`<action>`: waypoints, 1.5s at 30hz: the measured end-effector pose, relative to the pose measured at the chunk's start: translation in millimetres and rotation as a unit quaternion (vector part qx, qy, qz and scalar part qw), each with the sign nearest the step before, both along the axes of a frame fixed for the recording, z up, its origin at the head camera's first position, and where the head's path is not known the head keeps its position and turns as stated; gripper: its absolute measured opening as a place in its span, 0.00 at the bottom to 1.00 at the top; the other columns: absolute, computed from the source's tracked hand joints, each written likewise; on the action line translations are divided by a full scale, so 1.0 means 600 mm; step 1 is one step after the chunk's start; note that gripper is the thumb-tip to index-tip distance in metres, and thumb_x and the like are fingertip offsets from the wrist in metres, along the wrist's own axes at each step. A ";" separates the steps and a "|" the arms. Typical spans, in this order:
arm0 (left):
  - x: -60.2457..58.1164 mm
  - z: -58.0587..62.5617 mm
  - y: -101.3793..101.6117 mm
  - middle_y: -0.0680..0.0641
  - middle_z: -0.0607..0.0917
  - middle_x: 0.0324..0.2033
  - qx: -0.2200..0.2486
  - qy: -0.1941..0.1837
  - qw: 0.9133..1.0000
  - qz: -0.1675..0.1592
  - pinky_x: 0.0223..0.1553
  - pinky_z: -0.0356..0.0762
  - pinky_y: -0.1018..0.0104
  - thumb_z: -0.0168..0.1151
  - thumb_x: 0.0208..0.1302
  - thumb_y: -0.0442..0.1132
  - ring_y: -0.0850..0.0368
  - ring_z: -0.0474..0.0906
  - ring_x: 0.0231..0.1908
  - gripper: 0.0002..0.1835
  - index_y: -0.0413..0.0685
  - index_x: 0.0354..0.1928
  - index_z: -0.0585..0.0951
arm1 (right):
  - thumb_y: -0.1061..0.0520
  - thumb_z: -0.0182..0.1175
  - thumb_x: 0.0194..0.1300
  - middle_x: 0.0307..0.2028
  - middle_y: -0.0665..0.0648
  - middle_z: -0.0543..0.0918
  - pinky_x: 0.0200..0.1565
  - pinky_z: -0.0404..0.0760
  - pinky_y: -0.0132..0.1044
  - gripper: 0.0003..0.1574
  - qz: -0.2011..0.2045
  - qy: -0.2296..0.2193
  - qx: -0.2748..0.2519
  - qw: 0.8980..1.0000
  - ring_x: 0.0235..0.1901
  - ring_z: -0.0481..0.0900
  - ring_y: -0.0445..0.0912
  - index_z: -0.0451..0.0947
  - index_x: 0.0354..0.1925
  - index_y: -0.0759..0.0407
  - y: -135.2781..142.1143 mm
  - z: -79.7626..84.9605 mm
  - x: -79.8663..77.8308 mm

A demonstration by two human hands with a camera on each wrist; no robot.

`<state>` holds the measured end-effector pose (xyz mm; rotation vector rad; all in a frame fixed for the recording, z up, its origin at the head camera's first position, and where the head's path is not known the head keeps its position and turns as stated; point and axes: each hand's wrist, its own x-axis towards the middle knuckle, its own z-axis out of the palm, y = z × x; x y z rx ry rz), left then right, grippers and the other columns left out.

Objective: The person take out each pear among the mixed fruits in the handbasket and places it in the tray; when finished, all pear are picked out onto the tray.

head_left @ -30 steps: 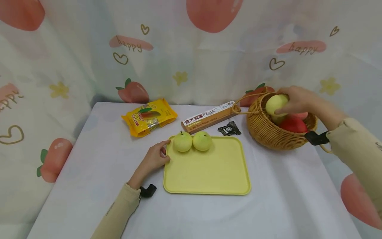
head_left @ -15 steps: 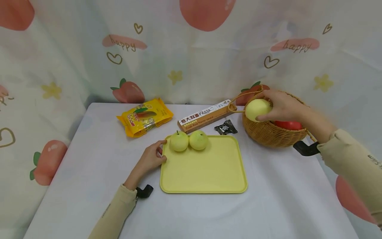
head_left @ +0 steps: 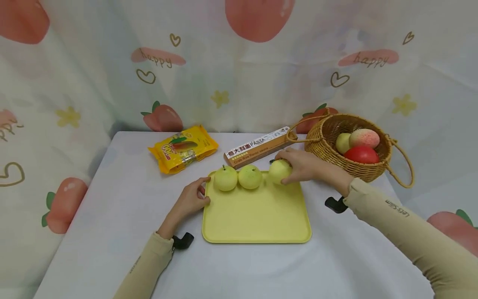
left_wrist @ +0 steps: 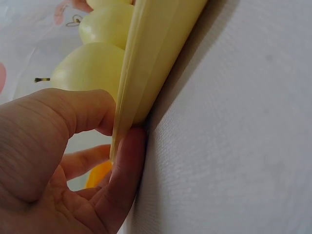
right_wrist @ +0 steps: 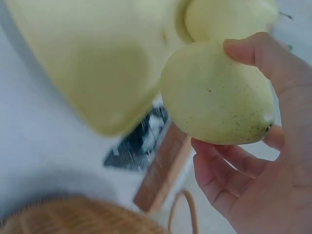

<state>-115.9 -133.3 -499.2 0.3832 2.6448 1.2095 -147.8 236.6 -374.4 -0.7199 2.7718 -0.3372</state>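
Note:
A yellow tray [head_left: 257, 216] lies on the table with two pale green pears, a left one [head_left: 225, 178] and a right one [head_left: 250, 177], at its back left. My left hand [head_left: 189, 198] pinches the tray's left rim; in the left wrist view its thumb [left_wrist: 92, 108] is at the rim and a finger [left_wrist: 127, 170] reaches the underside. A third pear [head_left: 279, 171] is in my right hand [head_left: 302, 165], over the tray's back right corner. The right wrist view shows this pear [right_wrist: 217, 95] between thumb and fingers, its speckled end toward the palm.
At the right stands a wicker basket [head_left: 317, 145] holding a green fruit [head_left: 342, 143], a pinkish fruit [head_left: 364, 138] and a red fruit [head_left: 362, 154]. Behind the tray lie a pasta box [head_left: 259, 146], a yellow candy bag [head_left: 184, 148] and a small black packet [right_wrist: 139, 144].
My right hand has lifted the pear out of the basket and carried it left to above the tray. The left hand stays at the tray's rim.

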 end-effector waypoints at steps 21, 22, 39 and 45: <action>-0.006 0.000 -0.003 0.48 0.77 0.33 -0.009 0.006 1.000 0.006 0.27 0.70 0.65 0.66 0.52 0.33 0.57 0.71 0.24 0.35 0.46 0.66 0.72 | 0.45 0.73 0.53 0.49 0.62 0.77 0.47 0.76 0.48 0.46 0.027 -0.047 -0.035 0.998 0.44 0.75 0.51 0.70 0.64 0.65 -0.025 -0.046 -0.021; -0.007 0.000 -0.003 0.48 0.77 0.33 -0.008 0.007 1.000 0.006 0.27 0.70 0.65 0.66 0.52 0.33 0.57 0.71 0.24 0.35 0.46 0.66 0.72 | 0.45 0.72 0.54 0.50 0.62 0.77 0.48 0.75 0.48 0.46 0.026 -0.053 -0.038 0.998 0.46 0.75 0.52 0.70 0.64 0.65 -0.025 -0.045 -0.023; -0.020 0.006 -0.005 0.48 0.77 0.32 -0.008 0.017 1.000 0.000 0.29 0.71 0.65 0.67 0.51 0.33 0.57 0.72 0.26 0.36 0.44 0.67 0.72 | 0.43 0.62 0.67 0.54 0.67 0.78 0.52 0.77 0.55 0.35 -0.035 -0.030 -0.111 0.993 0.53 0.78 0.61 0.70 0.62 0.64 0.025 0.051 -0.055; -0.022 0.000 -0.005 0.48 0.77 0.32 -0.005 0.012 1.000 0.000 0.28 0.70 0.65 0.66 0.52 0.33 0.57 0.72 0.25 0.36 0.45 0.67 0.72 | 0.45 0.58 0.70 0.54 0.68 0.78 0.53 0.74 0.59 0.30 -0.106 0.022 -0.116 0.987 0.52 0.77 0.62 0.72 0.60 0.64 0.084 0.099 -0.065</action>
